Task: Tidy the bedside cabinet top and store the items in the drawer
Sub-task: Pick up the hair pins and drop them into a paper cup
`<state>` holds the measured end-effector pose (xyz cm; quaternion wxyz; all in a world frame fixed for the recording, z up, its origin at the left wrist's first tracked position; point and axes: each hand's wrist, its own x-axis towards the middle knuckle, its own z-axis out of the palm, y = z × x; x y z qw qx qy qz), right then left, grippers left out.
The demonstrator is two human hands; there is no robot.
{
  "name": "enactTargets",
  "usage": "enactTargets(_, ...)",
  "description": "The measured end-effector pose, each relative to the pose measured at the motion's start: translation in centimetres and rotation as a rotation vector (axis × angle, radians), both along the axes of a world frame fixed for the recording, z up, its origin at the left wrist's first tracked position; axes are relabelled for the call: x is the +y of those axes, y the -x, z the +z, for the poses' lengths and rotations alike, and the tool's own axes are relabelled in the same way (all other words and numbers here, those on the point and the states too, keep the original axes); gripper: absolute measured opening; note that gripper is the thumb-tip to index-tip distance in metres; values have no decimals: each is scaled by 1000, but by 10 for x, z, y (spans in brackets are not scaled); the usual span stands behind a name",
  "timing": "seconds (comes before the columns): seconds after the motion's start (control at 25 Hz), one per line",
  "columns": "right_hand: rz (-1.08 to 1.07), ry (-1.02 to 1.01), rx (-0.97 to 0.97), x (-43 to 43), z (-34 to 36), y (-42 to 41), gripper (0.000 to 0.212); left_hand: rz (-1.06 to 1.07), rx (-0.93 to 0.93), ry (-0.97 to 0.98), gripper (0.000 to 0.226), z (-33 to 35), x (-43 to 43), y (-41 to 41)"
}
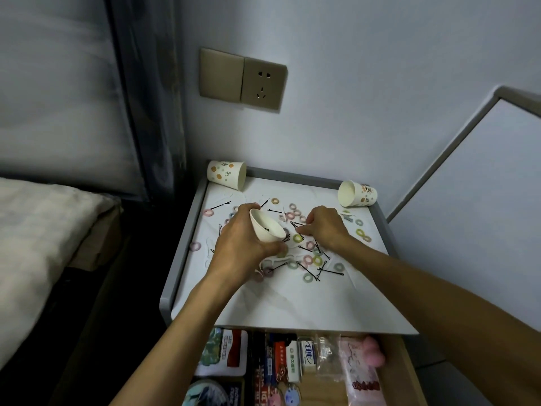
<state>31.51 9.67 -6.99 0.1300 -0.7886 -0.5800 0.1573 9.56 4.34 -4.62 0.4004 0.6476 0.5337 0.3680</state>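
On the white cabinet top (pixel 292 300) lie several pastel hair rings (pixel 308 277) and black hairpins (pixel 330 272), scattered around the middle. My left hand (pixel 243 244) grips a paper cup (pixel 268 228), tilted with its mouth toward the right. Just right of the cup's mouth, my right hand (pixel 322 228) rests low over the pile, fingertips pinched on something small that I cannot make out. The drawer (pixel 398 373) below the front edge stands open, packed with packets and small boxes.
Two more paper cups lie on their sides: one at the back left corner (pixel 226 174), one at the back right (pixel 356 193). A grey raised rim (pixel 187 238) borders the top. A bed (pixel 35 247) stands left; a wall socket (pixel 263 83) is above.
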Motion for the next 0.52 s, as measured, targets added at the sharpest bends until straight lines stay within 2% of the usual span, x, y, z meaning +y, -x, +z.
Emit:
enactTargets(0.2,15,-27,-78,3,-5,6,15,-1,-4,10,78,0,1,1)
enactTargets(0.32,115,-21,-314,2,-4,11,5,-9,-13,11,76,0,0,0)
enactTargets(0.36,174,-17,-444,1,-3,13,5,-9,-18,11,76,0,0,0)
enactTargets(0.44,293,23,-671,0,-6,17,21,-6,-9,7,75,0,-1,1)
enactTargets(0.52,361,49,-715,2,-9,15,29,-8,-4,0,76,-1,-1,1)
